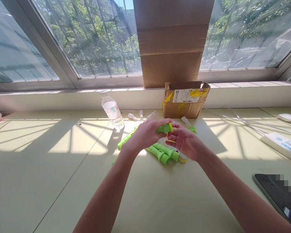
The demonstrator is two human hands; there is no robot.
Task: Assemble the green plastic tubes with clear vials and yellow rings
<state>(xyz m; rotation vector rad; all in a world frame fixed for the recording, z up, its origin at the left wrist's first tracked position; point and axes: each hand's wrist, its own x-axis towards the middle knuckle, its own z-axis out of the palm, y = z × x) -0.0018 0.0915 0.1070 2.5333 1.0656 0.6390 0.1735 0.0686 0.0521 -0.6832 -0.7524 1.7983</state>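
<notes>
My left hand (147,132) is wrapped round a green plastic tube (164,128) with a ribbed end and a yellow rim facing right. Close by that rim is my right hand (184,139), palm turned up, its fingers apart and slightly bent; I make out nothing in it. Beneath the hands, several green threaded tubes (160,153) lie in a loose pile on the table, partly covered by my left hand and forearm. A clear piece with a yellow ring (183,160) shows at the pile's right side.
A water bottle (113,111) stands behind the pile at left, and an open cardboard box (184,103) is against the wall. Small white parts (132,116) and a green cap (192,130) lie nearby. At right are a power strip (281,145), cables and a phone (276,194).
</notes>
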